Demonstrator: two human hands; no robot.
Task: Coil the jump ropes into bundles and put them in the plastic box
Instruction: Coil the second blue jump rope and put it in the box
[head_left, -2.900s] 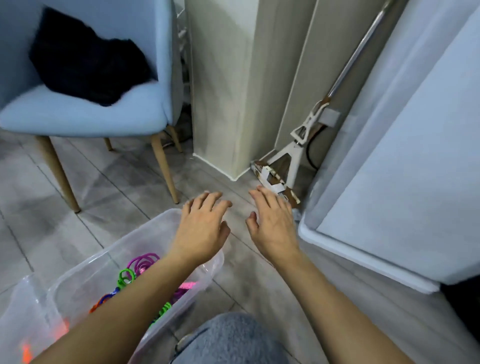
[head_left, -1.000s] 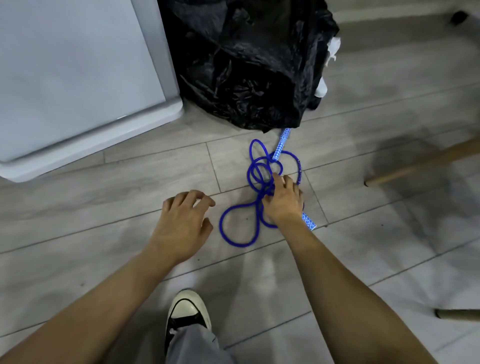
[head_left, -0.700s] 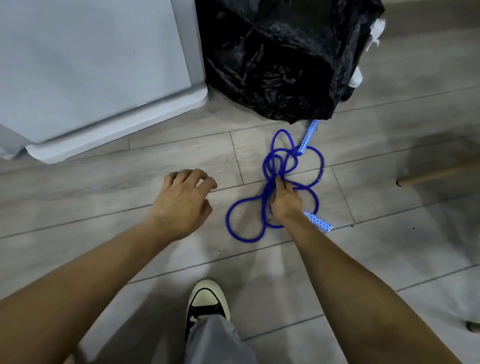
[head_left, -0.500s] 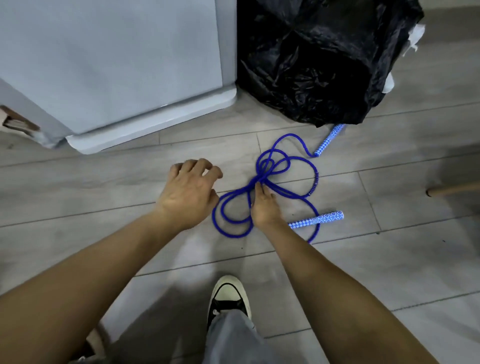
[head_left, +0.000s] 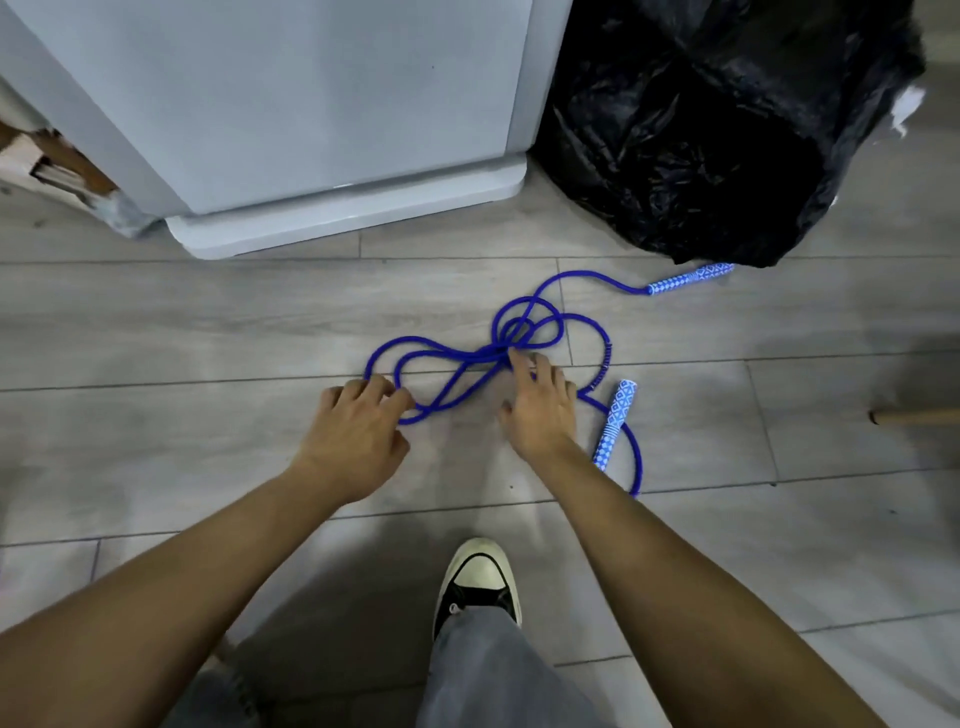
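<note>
A blue jump rope (head_left: 457, 364) lies tangled in loose loops on the grey plank floor (head_left: 208, 322). One patterned handle (head_left: 615, 423) rests just right of the right hand; the other handle (head_left: 691, 278) lies farther off, its end touching the black plastic bag (head_left: 717, 130).

Both arms reach down and forward, palms facing the floor. The right hand (head_left: 540, 410) has its fingers spread and fairly straight, fingertips on the knot where the loops cross, not clamped round it. The left hand (head_left: 358, 436) has its fingers bent at the near edge of the left loops; whether they actually pinch the cord I cannot tell.

A grey-white appliance (head_left: 311, 104) stands beyond the rope, and a black-and-white sneaker (head_left: 478, 582) is planted below the hands.
</note>
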